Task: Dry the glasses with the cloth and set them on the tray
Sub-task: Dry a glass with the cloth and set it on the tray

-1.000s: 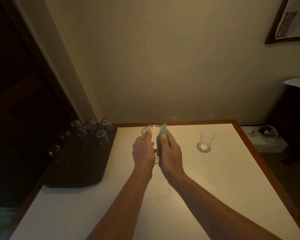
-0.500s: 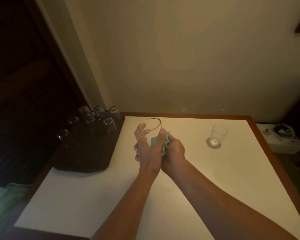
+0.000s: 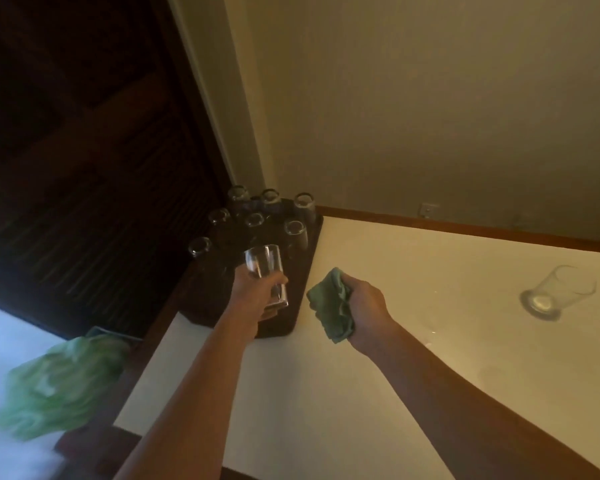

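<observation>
White table (image 3: pixel 395 306) is carrying dark tray (image 3: pixel 302 271) at its left edge w/ several glasses (image 3: pixel 297 233) standing on it. Left hand (image 3: pixel 257 292) is gripping a glass (image 3: pixel 266 271) over tray; right hand (image 3: pixel 364 310) is clutching bunched green cloth (image 3: pixel 331 306) beside tray. Another glass (image 3: pixel 555 292) is sitting far right.

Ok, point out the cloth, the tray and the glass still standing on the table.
cloth (image 3: pixel 331 306): head view, middle of the bunched green fabric.
tray (image 3: pixel 300 271): head view, dark right-hand rim.
glass on the table (image 3: pixel 555 292): head view, clear side wall.

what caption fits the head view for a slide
Left hand carries a glass over the dark tray of glasses; right hand grips the green cloth.
</observation>
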Available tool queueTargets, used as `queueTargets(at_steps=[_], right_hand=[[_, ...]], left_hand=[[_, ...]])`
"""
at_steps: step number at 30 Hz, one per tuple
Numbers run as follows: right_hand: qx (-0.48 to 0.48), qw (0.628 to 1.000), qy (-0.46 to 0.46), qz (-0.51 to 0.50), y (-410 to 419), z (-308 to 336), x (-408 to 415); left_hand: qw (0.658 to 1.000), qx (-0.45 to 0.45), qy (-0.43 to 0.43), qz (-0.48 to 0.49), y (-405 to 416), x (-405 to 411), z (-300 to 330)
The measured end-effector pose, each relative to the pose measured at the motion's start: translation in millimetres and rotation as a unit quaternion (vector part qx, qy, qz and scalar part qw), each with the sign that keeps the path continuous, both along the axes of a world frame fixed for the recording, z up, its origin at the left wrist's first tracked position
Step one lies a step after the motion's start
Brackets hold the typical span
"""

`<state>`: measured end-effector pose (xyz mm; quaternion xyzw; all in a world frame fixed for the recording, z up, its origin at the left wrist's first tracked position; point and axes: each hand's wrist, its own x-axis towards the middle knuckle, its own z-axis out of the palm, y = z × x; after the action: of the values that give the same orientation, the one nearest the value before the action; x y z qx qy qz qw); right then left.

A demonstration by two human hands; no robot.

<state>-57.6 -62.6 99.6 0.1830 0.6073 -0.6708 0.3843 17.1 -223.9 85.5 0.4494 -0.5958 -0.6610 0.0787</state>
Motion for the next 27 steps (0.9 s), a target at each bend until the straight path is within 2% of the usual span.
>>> queueTargets(at_steps=[4,7,11,14,16,18,22,27], right_hand=[[0.024,1.000,0.009,0.003,-52,-22,-3],[0.043,0.999,0.008,0.007,-78,-34,-3],[0.064,0.998,0.014,0.011,-102,-50,-2],[0.075,0.997,0.015,0.010,-111,-60,-2],[0.085,0.996,0.017,0.001,-113,-64,-2],[0.091,0.996,0.019,-0.007,-113,-69,-4],[0.097,0.995,0.019,-0.027,-110,-77,-11],[0.102,0.994,0.020,-0.039,-110,-81,-17]], left_hand=[[0.985,-0.145,-0.057,-0.072,-72,-1,-2],[0.950,-0.263,-0.101,-0.136,-117,-9,-8],[0.854,-0.410,-0.172,-0.271,-153,-34,-17],[0.757,-0.494,-0.229,-0.361,-164,-55,-30],[0.721,-0.506,-0.243,-0.406,-167,-65,-39],[0.702,-0.506,-0.249,-0.434,-169,-72,-47],[0.672,-0.517,-0.261,-0.461,-169,-82,-57],[0.652,-0.514,-0.286,-0.478,-170,-90,-62]])
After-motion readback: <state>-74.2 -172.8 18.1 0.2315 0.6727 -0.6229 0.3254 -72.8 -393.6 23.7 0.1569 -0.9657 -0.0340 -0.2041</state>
